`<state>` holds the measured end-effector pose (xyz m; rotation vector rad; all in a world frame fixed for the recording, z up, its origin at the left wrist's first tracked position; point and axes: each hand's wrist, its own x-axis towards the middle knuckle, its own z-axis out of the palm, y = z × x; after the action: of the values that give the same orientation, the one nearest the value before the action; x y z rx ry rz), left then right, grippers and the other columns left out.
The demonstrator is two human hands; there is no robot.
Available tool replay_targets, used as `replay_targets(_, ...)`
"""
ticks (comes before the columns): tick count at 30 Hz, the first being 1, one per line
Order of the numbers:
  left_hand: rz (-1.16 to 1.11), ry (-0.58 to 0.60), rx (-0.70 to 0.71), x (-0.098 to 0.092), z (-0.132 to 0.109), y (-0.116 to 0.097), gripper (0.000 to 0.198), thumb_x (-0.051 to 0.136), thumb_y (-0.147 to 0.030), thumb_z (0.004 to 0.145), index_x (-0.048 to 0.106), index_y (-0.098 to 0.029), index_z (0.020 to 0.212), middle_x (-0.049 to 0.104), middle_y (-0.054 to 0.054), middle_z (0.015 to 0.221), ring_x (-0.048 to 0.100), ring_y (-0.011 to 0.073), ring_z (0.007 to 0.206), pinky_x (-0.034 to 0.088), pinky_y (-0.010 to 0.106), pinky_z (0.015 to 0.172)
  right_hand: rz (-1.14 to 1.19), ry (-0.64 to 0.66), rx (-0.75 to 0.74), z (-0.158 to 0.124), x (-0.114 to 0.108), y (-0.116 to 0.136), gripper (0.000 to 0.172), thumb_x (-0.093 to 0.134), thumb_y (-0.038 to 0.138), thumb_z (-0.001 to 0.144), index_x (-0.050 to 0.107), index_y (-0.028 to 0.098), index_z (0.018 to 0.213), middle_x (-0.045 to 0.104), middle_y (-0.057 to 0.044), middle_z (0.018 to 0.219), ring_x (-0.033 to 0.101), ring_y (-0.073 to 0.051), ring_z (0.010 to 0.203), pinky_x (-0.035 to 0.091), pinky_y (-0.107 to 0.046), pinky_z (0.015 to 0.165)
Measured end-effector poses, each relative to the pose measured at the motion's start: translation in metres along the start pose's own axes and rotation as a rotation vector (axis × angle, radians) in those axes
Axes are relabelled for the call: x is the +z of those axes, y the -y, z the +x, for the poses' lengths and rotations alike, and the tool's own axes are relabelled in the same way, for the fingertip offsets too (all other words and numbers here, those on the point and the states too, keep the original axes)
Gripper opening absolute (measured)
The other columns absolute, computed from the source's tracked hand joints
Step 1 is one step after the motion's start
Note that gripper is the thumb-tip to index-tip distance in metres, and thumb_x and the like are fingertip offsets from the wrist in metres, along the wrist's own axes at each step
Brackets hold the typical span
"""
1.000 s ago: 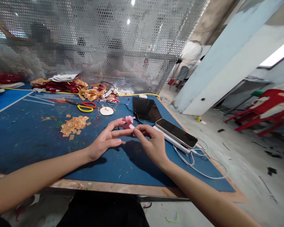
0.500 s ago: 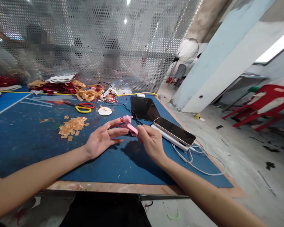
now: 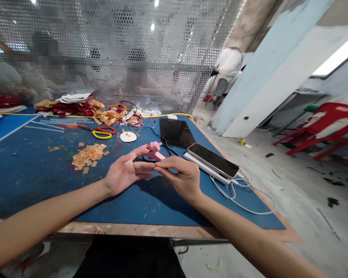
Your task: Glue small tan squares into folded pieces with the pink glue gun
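A small pink hot glue gun is at the fingertips of my left hand, with a pale clear stick poking out of one end. My left hand is palm up with its fingers stretched apart; the index fingertip is at the glue gun, and whether it touches cannot be told. My right hand has thumb and index finger pinched together at the tip of a left finger, partly covering the gun's handle. Anything in that pinch is too small to make out. Left of my hands lies a pile of gold fabric squares.
Beyond the hands are a white disc with crumbs, red-and-yellow-handled scissors, clear glue sticks and gold ribbon. A phone rests on a white power strip, near a black tablet-like panel. Perforated metal mesh stands behind.
My right hand has moved left, from beside the glue gun's handle to the left fingertips, and its thumb and finger now pinch there. My left hand has hardly moved.
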<state>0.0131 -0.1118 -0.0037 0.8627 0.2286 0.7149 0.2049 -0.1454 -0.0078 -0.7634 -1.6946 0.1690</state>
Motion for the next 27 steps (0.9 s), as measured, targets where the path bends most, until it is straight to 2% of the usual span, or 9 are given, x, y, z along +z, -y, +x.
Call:
replay_targets(4,-0.043,0.034,-0.046,-0.002,-0.001,0.0,0.05,0.057,-0.047,0.085,0.052,-0.017,0.125,0.075,0.01,0.101,0.067,0.0228,0.099,0.04,0.037,0.092,-0.025,0.005,-0.069,0.0,-0.001,0.004,0.006,0.071,0.022,0.081,0.072,0.023,0.076,0.072,0.0,0.064,0.066,-0.014,0.056,0.053,-0.025,0.054)
replay_targets(9,-0.081,0.006,-0.047,-0.006,0.0,-0.002,0.05,0.053,-0.048,0.087,0.052,-0.018,0.127,0.075,0.01,0.102,0.066,0.0224,0.099,0.039,0.038,0.093,-0.064,0.027,-0.109,0.002,0.0,0.001,0.01,0.065,0.016,0.085,0.071,0.024,0.083,0.074,0.0,0.075,0.07,-0.015,0.069,0.057,-0.026,0.063)
replay_targets(13,-0.082,0.029,-0.058,-0.006,0.001,-0.002,0.051,0.053,-0.047,0.087,0.05,-0.019,0.129,0.072,0.011,0.11,0.062,0.0253,0.109,0.037,0.04,0.095,-0.106,-0.001,-0.136,0.002,-0.002,-0.003,0.012,0.064,0.013,0.085,0.07,0.023,0.081,0.074,-0.001,0.074,0.07,-0.015,0.069,0.057,-0.026,0.064)
replay_targets(18,-0.098,0.098,-0.076,-0.004,-0.001,-0.003,0.052,0.053,-0.047,0.087,0.051,-0.019,0.13,0.062,0.012,0.129,0.052,0.0302,0.124,0.034,0.045,0.1,-0.229,-0.027,-0.047,0.0,-0.003,-0.004,0.012,0.06,0.019,0.087,0.068,0.023,0.079,0.073,-0.001,0.073,0.067,-0.014,0.063,0.055,-0.025,0.061)
replay_targets(22,-0.096,0.129,-0.075,-0.002,-0.002,-0.004,0.057,0.055,-0.046,0.086,0.047,-0.022,0.136,0.053,0.01,0.14,0.046,0.0298,0.13,0.034,0.044,0.101,-0.223,-0.039,0.062,0.0,-0.003,-0.007,0.008,0.061,0.023,0.087,0.068,0.022,0.084,0.074,-0.002,0.076,0.068,-0.014,0.063,0.055,-0.024,0.059)
replay_targets(27,-0.18,0.173,-0.12,-0.003,-0.002,-0.004,0.059,0.051,-0.05,0.087,0.045,-0.021,0.138,0.055,0.009,0.139,0.047,0.0293,0.129,0.034,0.044,0.102,-0.212,0.022,0.015,0.001,-0.005,-0.011,0.013,0.058,0.023,0.09,0.071,0.024,0.092,0.076,-0.004,0.088,0.071,-0.018,0.077,0.057,-0.029,0.07)
